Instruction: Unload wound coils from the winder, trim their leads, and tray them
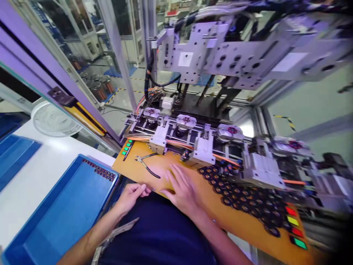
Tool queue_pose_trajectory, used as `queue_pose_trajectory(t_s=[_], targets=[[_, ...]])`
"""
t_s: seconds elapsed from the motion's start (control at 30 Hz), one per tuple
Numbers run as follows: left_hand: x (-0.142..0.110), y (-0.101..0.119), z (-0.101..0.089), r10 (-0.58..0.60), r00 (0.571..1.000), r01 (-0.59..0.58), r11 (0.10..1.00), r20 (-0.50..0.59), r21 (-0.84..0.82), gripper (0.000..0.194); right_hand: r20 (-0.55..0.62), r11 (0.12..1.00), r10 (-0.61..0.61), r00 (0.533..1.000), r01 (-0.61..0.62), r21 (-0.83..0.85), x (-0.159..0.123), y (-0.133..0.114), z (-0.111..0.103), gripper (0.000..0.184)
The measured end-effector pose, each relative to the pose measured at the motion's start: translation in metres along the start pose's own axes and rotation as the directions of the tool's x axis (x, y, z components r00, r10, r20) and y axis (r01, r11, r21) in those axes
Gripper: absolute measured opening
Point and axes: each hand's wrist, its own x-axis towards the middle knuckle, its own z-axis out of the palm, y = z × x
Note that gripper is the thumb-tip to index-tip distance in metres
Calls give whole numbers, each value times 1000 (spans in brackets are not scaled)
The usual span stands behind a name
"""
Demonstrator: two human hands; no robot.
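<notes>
My left hand (131,197) is at the near edge of the orange panel (162,165). Its fingers are curled, with the thumb pressed to the index finger; anything between them is hidden. Over the panel, my right hand (180,189) has its fingers stretched and spread, slightly blurred, and nothing shows in it. Side cutters (141,160) with dark handles lie with their handles apart, beyond my left hand and left of my right. To the right of my right hand, many small dark ring-shaped parts with coppery middles (242,197) lie in rows on the panel.
Behind the panel runs a machine with metal fixtures (186,120) holding ring parts. A large metal plate assembly (201,55) hangs above. Lit buttons (292,221) sit at the right end, green ones (127,147) at the left. A blue tray (68,195) holds more rings.
</notes>
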Motion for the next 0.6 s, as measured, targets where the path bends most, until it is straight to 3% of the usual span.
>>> queue_pose_trajectory(t_s=[0.1,0.2,0.37,0.47,0.6], targets=[[-5,-5,-4,17,999,-18,1000,-40,-26,52,147,994,-105,983,99,51,60,-9,37,65],[-9,-8,-10,22,996,-30,996,-90,-82,46,248,995,-101,964,94,37,88,-13,54,64],[1,-13,-6,21,992,-51,967,-121,-249,48,302,997,-67,951,71,-4,76,-17,51,48],[19,-13,4,10,992,-52,938,-124,-342,61,276,999,-34,961,34,7,64,-18,51,36],[42,-10,17,13,992,-66,902,-125,-427,59,202,989,19,979,-48,138,62,-14,53,28]])
